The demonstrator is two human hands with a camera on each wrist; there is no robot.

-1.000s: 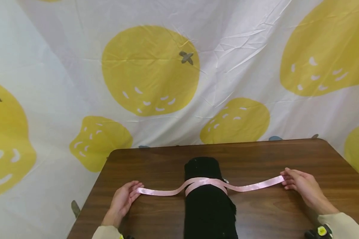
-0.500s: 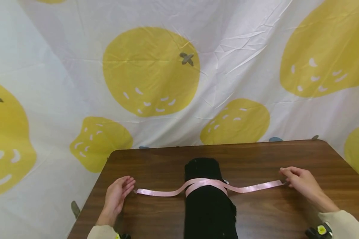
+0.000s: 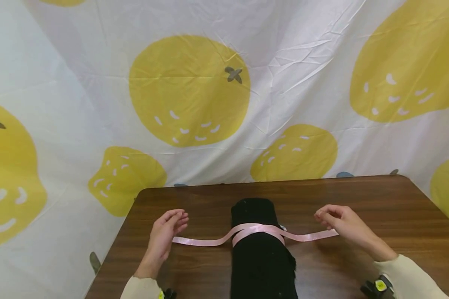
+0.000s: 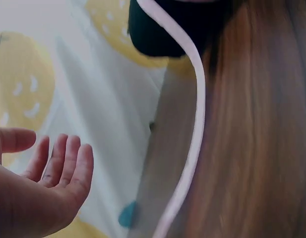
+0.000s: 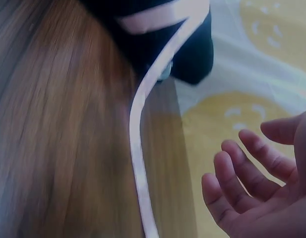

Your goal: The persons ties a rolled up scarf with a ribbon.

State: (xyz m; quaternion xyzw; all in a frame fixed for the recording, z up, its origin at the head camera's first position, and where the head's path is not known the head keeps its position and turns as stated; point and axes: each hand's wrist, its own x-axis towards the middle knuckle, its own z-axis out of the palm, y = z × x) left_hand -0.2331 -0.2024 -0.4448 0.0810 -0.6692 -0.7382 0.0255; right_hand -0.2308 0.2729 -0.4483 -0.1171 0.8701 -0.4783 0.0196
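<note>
Left hand (image 3: 163, 236) and right hand (image 3: 346, 224), both loosely spread, flank the pink ribbon (image 3: 256, 227) crossed over the black roll (image 3: 262, 265) on the table (image 3: 202, 270).

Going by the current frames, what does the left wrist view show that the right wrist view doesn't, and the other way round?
Only the left wrist view: the left hand, fingers apart from the ribbon, and a teal patch on the cloth.
Only the right wrist view: the right hand, also apart from the ribbon, and a small pale thing beside the black roll, too blurred to identify.
Both: the ribbon running from the roll, the wooden table and the cloth's yellow print.
</note>
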